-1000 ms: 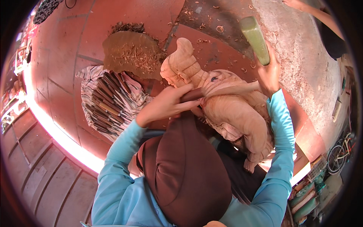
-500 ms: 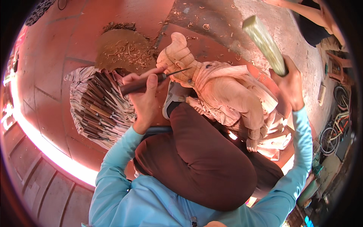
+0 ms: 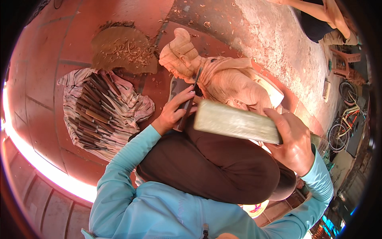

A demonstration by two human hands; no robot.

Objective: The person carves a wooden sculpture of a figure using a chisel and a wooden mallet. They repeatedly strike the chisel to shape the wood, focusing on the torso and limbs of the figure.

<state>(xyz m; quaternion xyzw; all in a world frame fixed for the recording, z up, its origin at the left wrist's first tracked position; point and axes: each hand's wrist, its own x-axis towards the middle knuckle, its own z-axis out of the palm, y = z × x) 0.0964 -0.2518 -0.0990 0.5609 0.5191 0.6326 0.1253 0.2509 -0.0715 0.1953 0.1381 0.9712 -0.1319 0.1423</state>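
Note:
A carved wooden figure (image 3: 227, 85) with a topknot lies tilted beyond my knees, its head to the left. My left hand (image 3: 172, 114) is closed around the dark wooden handle of a carving chisel (image 3: 185, 113). The chisel's blade points up to the figure's neck, below the chin; whether the tip touches the wood I cannot tell. In my right hand (image 3: 293, 141) is a thick, pale wooden mallet (image 3: 236, 121), blurred by motion. It lies nearly level over my lap, its free end close to the chisel handle, and hides part of the figure's body.
On the left, a striped cloth (image 3: 140, 109) holds several dark-handled chisels (image 3: 93, 105). Behind it a brown round slab (image 3: 123, 49) bears wood shavings. Far right are a bicycle (image 3: 346, 127) and a reddish chair (image 3: 345, 61). Another person's arm (image 3: 308, 10) shows at the upper right.
My right hand has swung the mallet from the upper right down and left over my lap. The chisel has turned more upright and moved down and right. The view has shifted slightly.

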